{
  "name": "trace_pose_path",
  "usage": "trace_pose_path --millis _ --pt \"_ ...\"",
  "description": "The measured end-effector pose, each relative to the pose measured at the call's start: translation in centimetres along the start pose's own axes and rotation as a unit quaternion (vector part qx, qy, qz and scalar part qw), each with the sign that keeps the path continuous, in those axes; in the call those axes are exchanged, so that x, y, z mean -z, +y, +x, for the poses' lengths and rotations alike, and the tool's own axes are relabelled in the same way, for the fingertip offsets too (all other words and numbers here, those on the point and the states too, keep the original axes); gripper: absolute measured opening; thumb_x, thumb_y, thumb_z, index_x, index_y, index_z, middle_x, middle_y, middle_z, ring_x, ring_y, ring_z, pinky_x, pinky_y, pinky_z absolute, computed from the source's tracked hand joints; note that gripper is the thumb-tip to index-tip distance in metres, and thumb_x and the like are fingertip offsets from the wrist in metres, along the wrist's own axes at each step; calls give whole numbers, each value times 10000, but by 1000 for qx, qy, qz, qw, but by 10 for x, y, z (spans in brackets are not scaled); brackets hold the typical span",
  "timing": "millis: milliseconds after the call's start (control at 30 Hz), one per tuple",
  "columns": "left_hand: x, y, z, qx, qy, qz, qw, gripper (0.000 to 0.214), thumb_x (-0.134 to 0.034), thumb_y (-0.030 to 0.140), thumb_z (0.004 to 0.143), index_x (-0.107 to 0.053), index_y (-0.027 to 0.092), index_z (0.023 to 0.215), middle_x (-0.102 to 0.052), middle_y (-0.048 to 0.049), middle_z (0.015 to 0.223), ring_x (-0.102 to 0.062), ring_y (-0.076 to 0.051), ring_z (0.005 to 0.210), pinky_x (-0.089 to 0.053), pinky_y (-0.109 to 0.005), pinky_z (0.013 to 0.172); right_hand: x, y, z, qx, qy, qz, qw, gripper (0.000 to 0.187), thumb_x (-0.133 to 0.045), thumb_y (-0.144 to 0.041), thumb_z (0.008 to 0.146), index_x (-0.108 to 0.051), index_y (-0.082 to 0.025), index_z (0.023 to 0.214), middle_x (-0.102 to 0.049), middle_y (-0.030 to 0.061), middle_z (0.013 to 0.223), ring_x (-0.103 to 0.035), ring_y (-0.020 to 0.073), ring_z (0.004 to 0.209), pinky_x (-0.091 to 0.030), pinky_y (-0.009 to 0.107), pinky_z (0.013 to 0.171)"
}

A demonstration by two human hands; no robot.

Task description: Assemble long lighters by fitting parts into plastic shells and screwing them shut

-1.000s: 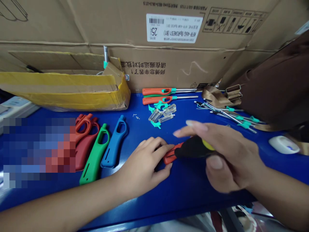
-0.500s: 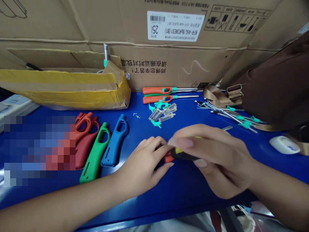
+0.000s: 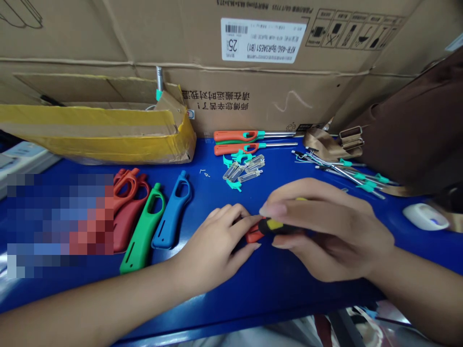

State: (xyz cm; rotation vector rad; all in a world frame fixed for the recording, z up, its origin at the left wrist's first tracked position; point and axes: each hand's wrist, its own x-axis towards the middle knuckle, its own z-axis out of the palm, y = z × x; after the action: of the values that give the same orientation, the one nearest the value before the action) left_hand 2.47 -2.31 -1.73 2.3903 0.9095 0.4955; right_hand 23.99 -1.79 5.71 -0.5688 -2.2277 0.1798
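My left hand point(image 3: 219, 241) presses an orange-red lighter body point(image 3: 254, 235) down on the blue table, fingers curled round it so that only its end shows. Over that end, my right hand point(image 3: 336, 231) grips a black-and-yellow screwdriver point(image 3: 274, 225) by the handle, pinched between thumb and fingers. Its tip is hidden behind the hands. To the left of my left hand lie a blue lighter shell point(image 3: 172, 209), a green one point(image 3: 142, 229) and several red ones point(image 3: 130, 212).
Beyond my hands lie assembled lighters point(image 3: 237, 149), clear fuel tanks point(image 3: 249, 176) and teal trigger pieces point(image 3: 233, 185). Metal lighter tubes with wires point(image 3: 347, 169) lie at right, near a white oval object point(image 3: 426, 217). A yellow-taped box point(image 3: 144, 144) stands left, a large carton point(image 3: 267, 91) behind.
My right hand has shifted its grip on the screwdriver, turning slightly, with thumb and fingers moved on the handle. My left hand stays in place on the lighter body.
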Motion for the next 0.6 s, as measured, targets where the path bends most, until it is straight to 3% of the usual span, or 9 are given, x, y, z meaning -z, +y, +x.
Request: trace_pose_path --millis 133,300,367,500,600 --pt "1 1 0 -3 11 15 1000 318 -564 316 1000 -555 244 1310 -598 -94 1261 -578 -280 1099 -489 -487 942 2 4 1 17 -1 -53 998 309 -668 -229 931 -646 -206 1238 -765 60 995 -738 177 844 -637 275 749" --pt "2 1 0 -2 11 23 1000 285 -584 317 993 -588 239 1267 -597 -92 1250 -577 -283 1095 -491 -478 911 -6 6 -4 0 22 34 999 531 -481 -74 915 -493 -156 1440 -695 110 1248 -680 220 1125 -604 375 929" --pt "1 1 0 -6 14 22 1000 308 -573 316 998 -572 238 1296 -589 -99 1290 -571 -291 1130 -486 -485 937 -8 5 -4 -2 16 41 999 466 -528 -86 913 -543 -163 1372 -720 93 1132 -704 197 1000 -619 334 830" --pt "1 0 1 -4 8 17 1000 352 -559 306 1000 -546 234 1345 -599 -95 1293 -572 -290 1148 -483 -482 951 -7 5 -2 21 23 -57 998 286 -694 -208 893 -651 -195 1175 -730 28 825 -682 154 663 -573 254 563" --pt "1 1 1 -3 12 16 1000 336 -576 303 988 -572 232 1316 -598 -94 1270 -573 -290 1132 -480 -478 944 -8 6 -4 27 25 -33 999 368 -546 -214 973 -577 -186 1339 -767 68 961 -740 199 823 -629 314 682"
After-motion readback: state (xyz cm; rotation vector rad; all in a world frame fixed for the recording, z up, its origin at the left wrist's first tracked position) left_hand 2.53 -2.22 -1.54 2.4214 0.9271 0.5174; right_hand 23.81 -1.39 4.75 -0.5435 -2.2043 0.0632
